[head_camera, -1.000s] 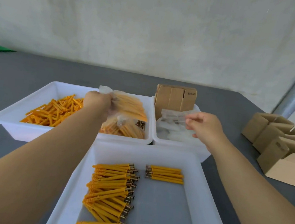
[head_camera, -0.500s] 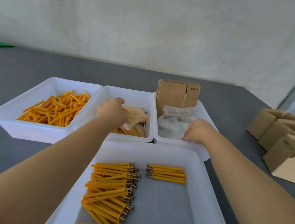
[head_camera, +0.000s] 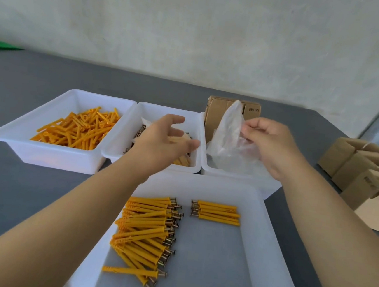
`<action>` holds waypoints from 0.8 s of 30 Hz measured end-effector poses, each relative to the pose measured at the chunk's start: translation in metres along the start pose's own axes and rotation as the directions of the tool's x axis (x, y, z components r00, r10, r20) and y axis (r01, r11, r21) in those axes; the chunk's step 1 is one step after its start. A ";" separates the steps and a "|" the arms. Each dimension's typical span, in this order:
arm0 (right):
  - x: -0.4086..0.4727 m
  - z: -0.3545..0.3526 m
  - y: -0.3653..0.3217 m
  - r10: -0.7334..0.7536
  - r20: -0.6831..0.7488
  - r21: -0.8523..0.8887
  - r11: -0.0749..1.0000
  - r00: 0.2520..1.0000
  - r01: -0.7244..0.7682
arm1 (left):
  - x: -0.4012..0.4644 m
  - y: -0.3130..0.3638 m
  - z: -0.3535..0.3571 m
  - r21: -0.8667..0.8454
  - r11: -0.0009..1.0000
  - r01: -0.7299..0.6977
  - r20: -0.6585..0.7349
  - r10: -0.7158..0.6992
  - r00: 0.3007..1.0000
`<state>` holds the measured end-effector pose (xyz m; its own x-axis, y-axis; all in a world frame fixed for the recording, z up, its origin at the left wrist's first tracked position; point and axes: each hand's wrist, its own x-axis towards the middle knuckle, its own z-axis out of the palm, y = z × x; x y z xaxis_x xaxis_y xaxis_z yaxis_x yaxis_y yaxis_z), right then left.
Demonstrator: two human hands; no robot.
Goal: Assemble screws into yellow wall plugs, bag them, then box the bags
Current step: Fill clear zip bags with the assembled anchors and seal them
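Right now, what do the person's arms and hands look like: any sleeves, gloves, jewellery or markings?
Both forearms are bare up to the frame edge, with no sleeves in view. The left hand and the right hand wear no gloves. No watch, bracelet or ring shows on either wrist or on the visible fingers, and no markings can be seen.

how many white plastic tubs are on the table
4. Three in a back row: left tub with loose plugs, middle tub under the left hand, right tub with bags. The near tub holds assembled plugs.
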<state>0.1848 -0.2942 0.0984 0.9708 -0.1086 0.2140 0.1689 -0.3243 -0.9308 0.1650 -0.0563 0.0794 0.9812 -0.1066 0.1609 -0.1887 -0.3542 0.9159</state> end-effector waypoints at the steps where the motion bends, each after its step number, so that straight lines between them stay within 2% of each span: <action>1: -0.009 0.004 -0.005 0.061 0.095 0.111 0.991 0.994 -0.072 | -0.004 0.001 -0.001 -0.114 0.991 0.066 0.078 -0.057 0.995; 3: -0.026 0.014 -0.006 0.159 0.255 0.222 0.950 0.954 -0.218 | -0.011 -0.002 -0.003 -0.278 0.936 0.216 0.270 -0.139 0.953; 5: -0.044 0.027 0.002 0.224 0.329 0.204 0.932 0.917 -0.301 | -0.020 -0.008 -0.001 -0.372 0.863 0.342 0.428 -0.167 0.888; 6: -0.051 0.033 0.007 0.248 0.332 0.170 0.933 0.910 -0.316 | -0.025 -0.012 0.002 -0.401 0.829 0.390 0.459 -0.187 0.869; 9: -0.068 0.046 0.019 0.319 0.290 0.083 0.931 0.902 -0.356 | -0.034 -0.027 0.011 -0.455 0.763 0.459 0.410 -0.278 0.869; 11: -0.074 0.047 0.024 0.341 0.339 0.098 0.914 0.877 -0.393 | -0.038 -0.035 0.011 -0.472 0.758 0.451 0.370 -0.294 0.882; 13: -0.079 0.043 0.029 0.278 0.409 0.090 0.936 0.869 -0.342 | -0.039 -0.040 0.009 -0.482 0.777 0.406 0.304 -0.286 0.909; 16: -0.082 0.036 0.039 0.203 0.421 0.075 0.963 0.884 -0.257 | -0.038 -0.044 0.006 -0.515 0.786 0.342 0.201 -0.277 0.940; 18: -0.082 0.036 0.042 0.194 0.351 0.098 0.965 0.916 -0.242 | -0.038 -0.045 0.005 -0.535 0.774 0.340 0.217 -0.263 0.940; 21: -0.077 0.034 0.047 0.185 0.111 0.148 0.969 0.977 -0.200 | -0.037 -0.048 0.001 -0.511 0.786 0.347 0.251 -0.250 0.935; 24: -0.073 0.029 0.051 0.144 -0.116 0.118 0.984 0.983 -0.131 | -0.037 -0.051 -0.001 -0.497 0.790 0.359 0.280 -0.245 0.928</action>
<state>0.1271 -0.2756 0.0268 0.9587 -0.2621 0.1104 0.0596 -0.1945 -0.9791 0.1386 -0.0333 0.0276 0.9455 -0.2724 -0.1781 0.2230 0.1435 0.9642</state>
